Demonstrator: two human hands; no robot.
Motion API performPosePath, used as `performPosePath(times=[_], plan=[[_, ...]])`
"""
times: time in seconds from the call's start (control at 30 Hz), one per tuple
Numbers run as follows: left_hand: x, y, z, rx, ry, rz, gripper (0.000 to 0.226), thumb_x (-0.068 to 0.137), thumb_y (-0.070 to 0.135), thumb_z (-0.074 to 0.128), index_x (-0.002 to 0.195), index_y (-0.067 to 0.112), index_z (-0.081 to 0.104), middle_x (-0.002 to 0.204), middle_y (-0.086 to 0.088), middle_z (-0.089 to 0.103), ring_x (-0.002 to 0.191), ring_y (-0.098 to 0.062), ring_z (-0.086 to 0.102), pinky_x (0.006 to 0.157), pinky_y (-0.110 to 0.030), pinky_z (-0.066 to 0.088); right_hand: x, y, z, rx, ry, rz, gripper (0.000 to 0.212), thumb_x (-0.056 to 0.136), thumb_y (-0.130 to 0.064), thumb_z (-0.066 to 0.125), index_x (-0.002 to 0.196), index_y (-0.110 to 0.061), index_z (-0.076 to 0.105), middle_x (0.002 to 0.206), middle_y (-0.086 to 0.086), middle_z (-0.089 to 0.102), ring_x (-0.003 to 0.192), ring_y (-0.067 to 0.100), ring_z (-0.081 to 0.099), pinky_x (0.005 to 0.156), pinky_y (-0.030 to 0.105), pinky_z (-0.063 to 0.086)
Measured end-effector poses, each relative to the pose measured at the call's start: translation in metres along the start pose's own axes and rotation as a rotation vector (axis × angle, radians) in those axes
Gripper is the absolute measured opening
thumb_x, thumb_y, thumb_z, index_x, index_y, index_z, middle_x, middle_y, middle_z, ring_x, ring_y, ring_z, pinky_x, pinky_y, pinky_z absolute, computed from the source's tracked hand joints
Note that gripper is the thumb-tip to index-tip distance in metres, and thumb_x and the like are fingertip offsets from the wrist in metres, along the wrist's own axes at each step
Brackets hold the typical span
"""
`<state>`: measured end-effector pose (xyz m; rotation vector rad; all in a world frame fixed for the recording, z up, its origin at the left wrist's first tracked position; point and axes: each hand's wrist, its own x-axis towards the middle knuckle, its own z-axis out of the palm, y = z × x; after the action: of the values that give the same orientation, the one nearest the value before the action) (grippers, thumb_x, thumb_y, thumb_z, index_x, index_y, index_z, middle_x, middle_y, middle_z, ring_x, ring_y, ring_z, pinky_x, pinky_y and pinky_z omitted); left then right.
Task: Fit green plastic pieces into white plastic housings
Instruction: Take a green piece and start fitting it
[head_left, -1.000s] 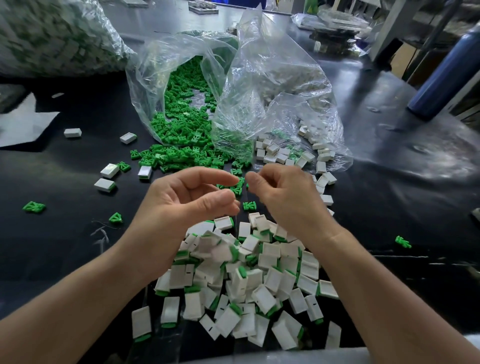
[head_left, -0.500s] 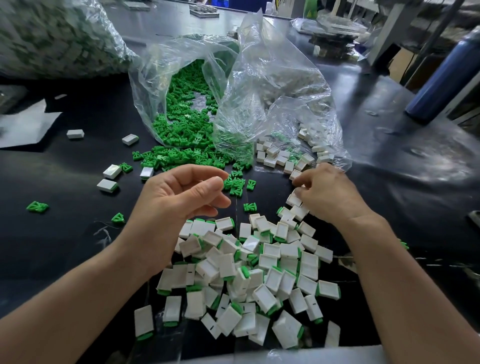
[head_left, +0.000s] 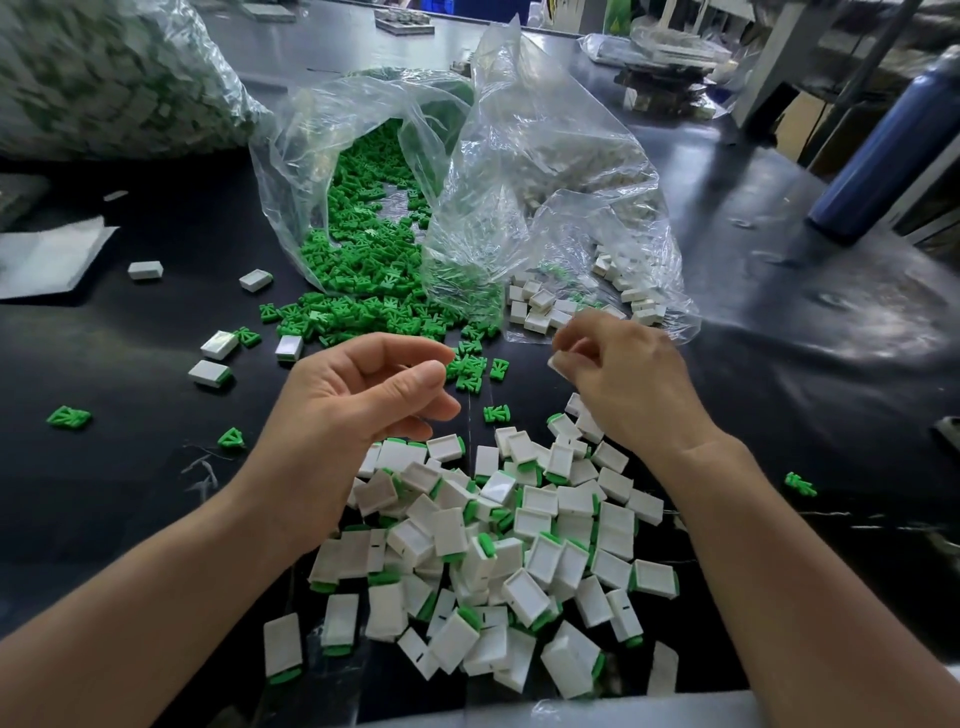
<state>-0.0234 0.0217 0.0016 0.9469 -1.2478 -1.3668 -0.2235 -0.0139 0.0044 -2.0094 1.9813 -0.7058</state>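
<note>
Green plastic pieces (head_left: 363, 270) spill from a clear bag (head_left: 322, 156) onto the black table. To its right, a second clear bag (head_left: 545, 156) holds empty white housings (head_left: 540, 306). My right hand (head_left: 639, 384) hovers just in front of that bag and pinches one white housing (head_left: 557, 365) at its fingertips. My left hand (head_left: 353, 415) floats to the left with loosely curled fingers, and I see nothing in it. Below both hands lies a heap of white housings with green ends (head_left: 519, 545).
A large filled bag (head_left: 104, 78) lies at the back left and a blue bottle (head_left: 893, 145) stands at the right. Loose white housings (head_left: 208, 371) and stray green pieces (head_left: 68, 417) dot the table's left side. White paper (head_left: 47, 254) lies at the far left.
My hands were together over the heap, then parted. My right hand reached to the white housings by the bag and has lifted one. My left hand stayed roughly in place.
</note>
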Motion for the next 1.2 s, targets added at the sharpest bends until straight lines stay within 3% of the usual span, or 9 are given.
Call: performPosePath(times=[0.13,0.27,0.33,0.5,0.67,0.87,0.97,1.07,1.2], plan=[[0.0,-0.001,0.0,0.027,0.024,-0.021,0.025,0.053,0.035,0.069,0.077,0.029,0.074,0.072,-0.003,0.072,0.068,-0.014,0.069,0.06,-0.019,0.054,-0.009,-0.014,0.011,0.272,-0.065,-0.099,0.017,0.09,-0.014,0.057,0.103,-0.023,0.064,0.077,-0.021,0.053,0.073,-0.004,0.052,0.066,0.003,0.038],[0.002,-0.003,-0.001,0.076,0.083,-0.038,0.034,0.049,0.032,0.071,0.083,0.027,0.071,0.081,0.0,0.073,0.072,-0.012,0.069,0.061,-0.019,0.054,-0.013,-0.023,0.02,0.332,-0.074,-0.183,0.015,0.086,-0.01,0.062,0.092,-0.021,0.053,0.076,-0.018,0.052,0.076,0.007,0.054,0.072,0.015,0.045],[0.003,-0.003,-0.001,0.118,0.102,-0.034,0.035,0.053,0.025,0.071,0.088,0.026,0.068,0.084,0.003,0.073,0.073,-0.009,0.068,0.061,-0.017,0.053,-0.014,-0.026,0.021,0.372,-0.069,-0.217,0.019,0.084,-0.01,0.065,0.083,-0.023,0.051,0.073,-0.017,0.053,0.071,0.002,0.054,0.069,0.015,0.045],[0.002,-0.004,0.002,0.152,0.1,-0.045,0.038,0.056,0.008,0.073,0.09,0.025,0.067,0.081,0.004,0.072,0.072,-0.006,0.068,0.061,-0.014,0.052,-0.019,-0.032,0.021,0.479,-0.104,-0.275,0.023,0.081,-0.007,0.067,0.077,-0.026,0.055,0.068,-0.018,0.056,0.065,-0.004,0.053,0.066,0.013,0.045],[0.001,-0.003,0.003,0.202,0.087,-0.037,0.029,0.065,0.0,0.073,0.084,0.022,0.068,0.071,0.005,0.071,0.063,-0.004,0.065,0.056,-0.013,0.05,-0.022,-0.036,0.021,0.561,-0.146,-0.305,0.005,0.08,-0.009,0.068,0.082,-0.014,0.066,0.066,-0.016,0.058,0.064,-0.003,0.055,0.064,0.013,0.046],[0.001,-0.002,0.002,0.213,0.099,-0.03,0.031,0.07,-0.007,0.07,0.078,0.023,0.071,0.064,0.006,0.065,0.058,-0.007,0.062,0.056,-0.017,0.052,-0.02,-0.034,0.019,0.504,-0.099,-0.256,0.006,0.085,-0.019,0.064,0.08,-0.016,0.065,0.068,0.001,0.064,0.064,0.018,0.058,0.062,0.031,0.049],[0.002,-0.002,0.0,0.173,0.121,-0.038,0.036,0.07,-0.012,0.067,0.071,0.024,0.075,0.071,-0.004,0.067,0.063,-0.013,0.064,0.056,-0.018,0.052,-0.013,-0.025,0.015,0.445,-0.021,-0.176,0.011,0.087,-0.022,0.062,0.077,-0.02,0.065,0.059,-0.011,0.057,0.055,0.004,0.051,0.054,0.014,0.042],[0.002,-0.001,0.002,0.159,0.114,-0.035,0.038,0.069,-0.013,0.066,0.066,0.023,0.074,0.071,-0.007,0.071,0.065,-0.014,0.067,0.059,-0.02,0.054,-0.011,-0.018,0.016,0.286,-0.078,-0.113,0.01,0.087,-0.025,0.061,0.088,-0.02,0.07,0.066,-0.019,0.053,0.064,-0.001,0.05,0.068,0.016,0.04],[0.0,0.001,0.003,0.111,0.111,-0.036,0.014,0.053,0.013,0.073,0.063,0.023,0.072,0.071,-0.006,0.071,0.067,-0.016,0.066,0.061,-0.022,0.056,-0.012,-0.021,0.023,0.053,-0.188,-0.134,0.02,0.088,-0.03,0.059,0.103,-0.021,0.069,0.086,-0.009,0.051,0.09,0.012,0.051,0.084,0.025,0.039]])
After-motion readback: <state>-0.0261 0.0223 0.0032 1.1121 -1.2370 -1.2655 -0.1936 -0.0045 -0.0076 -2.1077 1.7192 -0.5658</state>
